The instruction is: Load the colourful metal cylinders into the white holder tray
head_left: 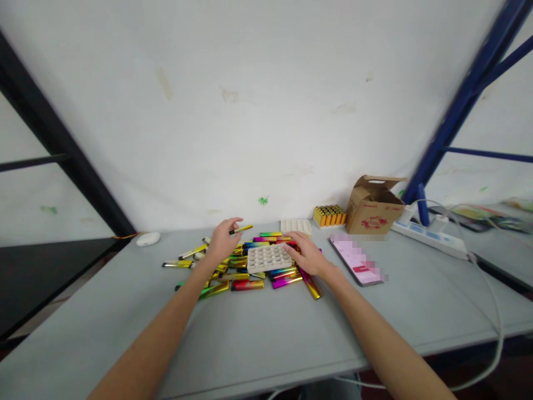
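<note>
My left hand [224,240] is raised over the left side of a loose pile and pinches a gold lighter [245,228] between thumb and fingers. A white tray with rows of round holes [266,260] rests tilted on the pile. My right hand [308,255] grips that tray by its right edge, the thumb on top. Shiny lighters in gold, green, blue, red and purple lie scattered around and under the tray, among them a red lighter [249,285] in front and a gold lighter [177,264] at the far left. My wrist covers part of the pile.
Against the wall stand a second white tray [296,226], a block of orange lighters [330,216] and an open cardboard box [372,214]. A phone [356,261] lies right of the pile. Further right are a power strip [433,238] and cables. A white case [148,239] sits at left.
</note>
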Demonstrator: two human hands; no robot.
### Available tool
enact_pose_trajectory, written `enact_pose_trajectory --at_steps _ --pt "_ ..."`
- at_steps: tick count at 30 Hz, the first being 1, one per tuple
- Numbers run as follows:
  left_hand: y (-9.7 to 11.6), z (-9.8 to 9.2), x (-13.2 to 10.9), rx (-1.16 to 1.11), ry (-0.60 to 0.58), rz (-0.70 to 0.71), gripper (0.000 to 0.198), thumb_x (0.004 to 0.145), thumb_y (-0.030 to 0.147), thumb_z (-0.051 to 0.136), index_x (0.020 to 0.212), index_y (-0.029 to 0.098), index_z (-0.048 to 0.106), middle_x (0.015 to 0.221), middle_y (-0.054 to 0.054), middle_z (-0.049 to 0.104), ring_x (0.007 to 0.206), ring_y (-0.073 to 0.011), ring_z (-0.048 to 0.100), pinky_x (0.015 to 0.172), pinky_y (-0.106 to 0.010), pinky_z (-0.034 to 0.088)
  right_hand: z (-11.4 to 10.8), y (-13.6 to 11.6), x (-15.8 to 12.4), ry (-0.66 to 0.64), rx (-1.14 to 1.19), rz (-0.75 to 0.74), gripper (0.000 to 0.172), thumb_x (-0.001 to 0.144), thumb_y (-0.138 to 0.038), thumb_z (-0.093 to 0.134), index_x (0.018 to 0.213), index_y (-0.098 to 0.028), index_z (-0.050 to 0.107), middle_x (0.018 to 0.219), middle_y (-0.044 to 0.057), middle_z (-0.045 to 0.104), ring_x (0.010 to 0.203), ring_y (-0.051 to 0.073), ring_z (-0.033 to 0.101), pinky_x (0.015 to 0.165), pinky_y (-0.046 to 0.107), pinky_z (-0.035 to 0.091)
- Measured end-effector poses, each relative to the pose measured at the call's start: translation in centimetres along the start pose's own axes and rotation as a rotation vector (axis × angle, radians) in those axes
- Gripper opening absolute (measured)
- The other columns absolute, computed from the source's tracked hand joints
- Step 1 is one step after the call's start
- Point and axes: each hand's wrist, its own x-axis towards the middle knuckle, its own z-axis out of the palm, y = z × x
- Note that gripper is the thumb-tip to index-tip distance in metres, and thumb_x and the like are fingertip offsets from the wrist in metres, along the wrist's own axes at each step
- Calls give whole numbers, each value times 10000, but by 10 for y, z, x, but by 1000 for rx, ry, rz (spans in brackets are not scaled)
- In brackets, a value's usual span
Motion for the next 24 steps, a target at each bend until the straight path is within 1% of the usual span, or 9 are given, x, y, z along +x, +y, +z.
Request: enact_pose_trajectory --at_steps 2,4,7,9,12,15,20,22,24 --pt "16 -7 -17 -101 84 -20 360 789 244 559 1144 195 596 862 -20 635 832 -186 625 856 -363 513 3 0 1 60 -19 17 353 944 -390 460 1216 -190 564 1200 123 609 1158 255 534 1023 428 408" --pt "32 -13 -32 -174 109 14 334 819 276 577 1142 193 592 909 -28 646 856 -185 637 851 -363 518 4 -4 1 111 -30 4 349 928 -368 486 1222 -193 554 1197 125 605 1155 259 534 1019 436 414" --pt "54 -16 -46 -165 147 204 295 843 280 612 1129 207 594 968 -41 669 952 -208 622 901 -400 496 3 -16 0 154 -20 -49 372 887 -308 541 1245 -206 534 1203 116 597 1151 259 534 1012 446 422" --pt "65 -16 -50 -168 165 336 304 849 265 639 1142 209 578 942 -37 675 954 -204 617 899 -395 494 1 -25 0 161 -11 -98 425 843 -272 590 1259 -210 524 1218 112 590 1153 260 530 1006 447 428" --pt "78 -12 -56 -202 187 444 320 854 240 650 1160 216 559 932 -38 676 948 -197 612 874 -372 502 4 -36 -1 134 -9 -206 448 804 -228 623 1244 -229 542 1208 96 606 1144 261 532 994 455 436" --pt "84 -6 -63 -209 182 477 334 841 248 674 1152 221 557 921 -41 673 987 -210 597 881 -377 499 12 -43 0 146 -19 -276 381 795 -164 607 1169 -230 590 1132 86 655 1134 262 540 989 468 439" --pt "86 -1 -69 -160 200 507 317 845 251 668 1136 227 544 966 -49 662 1026 -215 579 917 -381 481 25 -46 -2 122 -19 -242 408 799 -103 561 1194 -200 589 1156 126 649 1160 258 543 985 465 447" --pt "83 -3 -68 -118 229 502 392 845 270 664 1201 226 508 1030 -64 652 1053 -225 571 939 -396 469 26 -45 -2 131 30 -221 362 812 -107 542 1154 -198 619 1147 126 652 1151 255 553 981 455 447" --pt "76 -8 -66 -66 233 467 484 844 306 657 1274 217 456 1101 -85 631 1083 -241 560 965 -421 452 24 -43 -2 165 131 -181 267 822 -119 531 1039 -198 665 1069 105 680 1082 247 589 950 435 462"
